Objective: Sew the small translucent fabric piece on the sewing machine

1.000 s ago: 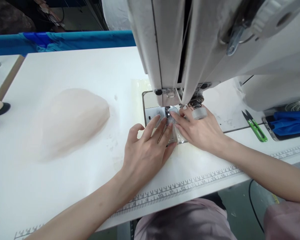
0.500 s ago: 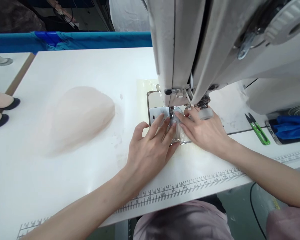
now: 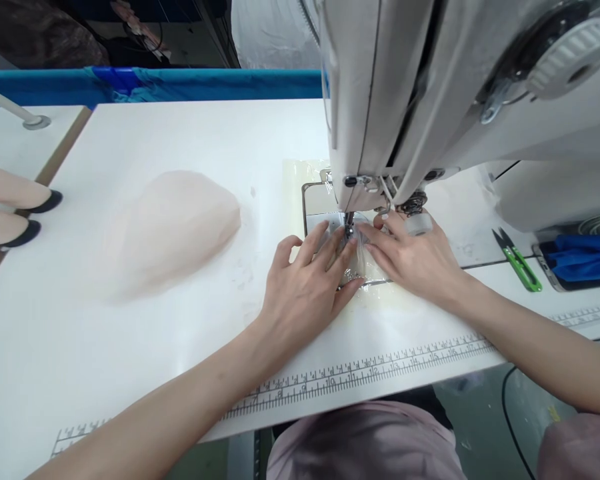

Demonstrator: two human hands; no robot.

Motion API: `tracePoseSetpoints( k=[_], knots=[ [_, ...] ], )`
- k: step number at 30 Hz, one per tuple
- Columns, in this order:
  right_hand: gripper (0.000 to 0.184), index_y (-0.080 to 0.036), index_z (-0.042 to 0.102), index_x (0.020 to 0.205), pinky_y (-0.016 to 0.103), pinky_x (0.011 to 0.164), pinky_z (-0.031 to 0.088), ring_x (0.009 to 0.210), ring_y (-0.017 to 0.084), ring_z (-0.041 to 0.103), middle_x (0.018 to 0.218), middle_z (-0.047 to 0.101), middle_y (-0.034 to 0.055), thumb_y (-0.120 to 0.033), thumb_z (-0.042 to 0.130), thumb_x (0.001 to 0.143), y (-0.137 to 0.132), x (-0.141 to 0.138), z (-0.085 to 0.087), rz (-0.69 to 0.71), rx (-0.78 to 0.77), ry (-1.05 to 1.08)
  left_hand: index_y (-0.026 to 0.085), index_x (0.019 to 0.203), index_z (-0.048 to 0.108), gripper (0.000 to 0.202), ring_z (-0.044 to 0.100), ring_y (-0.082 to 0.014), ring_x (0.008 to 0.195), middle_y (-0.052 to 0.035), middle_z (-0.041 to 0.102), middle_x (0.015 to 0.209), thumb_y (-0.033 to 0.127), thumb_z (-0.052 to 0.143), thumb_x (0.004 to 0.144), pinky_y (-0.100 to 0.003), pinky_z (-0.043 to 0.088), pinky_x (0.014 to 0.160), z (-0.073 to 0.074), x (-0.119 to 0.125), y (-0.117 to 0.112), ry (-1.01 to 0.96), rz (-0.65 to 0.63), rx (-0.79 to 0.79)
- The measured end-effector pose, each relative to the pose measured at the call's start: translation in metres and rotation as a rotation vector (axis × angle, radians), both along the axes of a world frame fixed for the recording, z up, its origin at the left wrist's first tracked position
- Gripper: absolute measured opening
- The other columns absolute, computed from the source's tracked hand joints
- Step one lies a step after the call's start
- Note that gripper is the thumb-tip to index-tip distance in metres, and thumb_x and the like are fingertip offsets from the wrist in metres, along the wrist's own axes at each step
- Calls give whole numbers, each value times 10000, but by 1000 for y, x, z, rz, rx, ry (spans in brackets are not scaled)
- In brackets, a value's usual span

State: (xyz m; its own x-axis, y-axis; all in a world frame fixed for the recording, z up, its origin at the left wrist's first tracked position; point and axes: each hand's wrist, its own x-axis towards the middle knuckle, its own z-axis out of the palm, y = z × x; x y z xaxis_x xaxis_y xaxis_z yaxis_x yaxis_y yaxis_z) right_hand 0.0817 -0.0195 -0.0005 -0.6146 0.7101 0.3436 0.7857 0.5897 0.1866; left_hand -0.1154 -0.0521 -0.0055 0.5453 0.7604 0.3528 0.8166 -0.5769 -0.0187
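1. Below, a white table (image 3: pixel 105 373) is lying under all the fingers, extending well past them on both sides.
2. Above the fingers, a pale sewing machine (image 3: pixel 445 133) is looming, partly covering the right fingertips.
3. Nearer the wearer than the fingers, a ruler scale (image 3: pixel 365 373) is running along the table edge.
4. Left of the left fingers, well apart, a pale beige piece (image 3: pixel 180 233) is lying.
5. Left hand (image 3: pixel 303 287) is resting palm down, its fingers standing apart.
6. Right hand (image 3: pixel 423 260) is reaching in opposite; whether its fingers are pinching anything, cannot tell.
7. Well right of the right fingers, blue cloth (image 3: pixel 587 257) is bunching up.
8. Green-handled snips (image 3: pixel 524 268) are lying between that cloth and the right fingers.
9. See-through material (image 3: pixel 366 265) is lying, looking wrinkled, between both hands' fingers.
10. A small presser foot (image 3: pixel 349 228) is standing between the two sets of fingertips.
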Motion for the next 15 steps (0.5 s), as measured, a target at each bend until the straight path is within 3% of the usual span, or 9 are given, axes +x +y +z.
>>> tracePoseSetpoints(
  k=[5, 7, 11, 15],
  knots=[
    [263, -197, 676, 992, 297, 671, 400, 724, 159, 586, 933, 655, 28, -419, 610, 867, -9, 7, 22, 82, -419, 204, 161, 1229, 583, 321, 584, -250, 1111, -60, 654, 1230, 308, 476, 964, -431, 375, 863, 1, -1, -2, -6, -67, 67],
    [206, -212, 667, 946, 271, 612, 388, 680, 131, 576, 989, 641, 10, -394, 640, 853, -11, 10, 27, 102, -571, 220, 162, 1209, 593, 298, 598, -230, 1059, -43, 667, 1201, 268, 468, 961, -416, 382, 846, 5, -3, -1, -20, -117, 31],
    [135, -197, 646, 855, 242, 542, 353, 647, 98, 559, 1005, 639, 10, -245, 543, 927, -13, 13, 28, 107, -631, 306, 157, 1221, 586, 363, 593, -252, 1018, -63, 641, 1209, 246, 470, 889, -428, 403, 816, 15, -6, 9, -21, -198, -149],
    [133, -177, 640, 881, 224, 582, 386, 648, 103, 587, 777, 655, -9, -157, 516, 925, -12, 13, 26, 84, -620, 500, 154, 1134, 627, 325, 595, -255, 977, -84, 647, 1130, 203, 460, 860, -408, 418, 762, 16, -2, 22, -82, -155, -233]
  ],
)
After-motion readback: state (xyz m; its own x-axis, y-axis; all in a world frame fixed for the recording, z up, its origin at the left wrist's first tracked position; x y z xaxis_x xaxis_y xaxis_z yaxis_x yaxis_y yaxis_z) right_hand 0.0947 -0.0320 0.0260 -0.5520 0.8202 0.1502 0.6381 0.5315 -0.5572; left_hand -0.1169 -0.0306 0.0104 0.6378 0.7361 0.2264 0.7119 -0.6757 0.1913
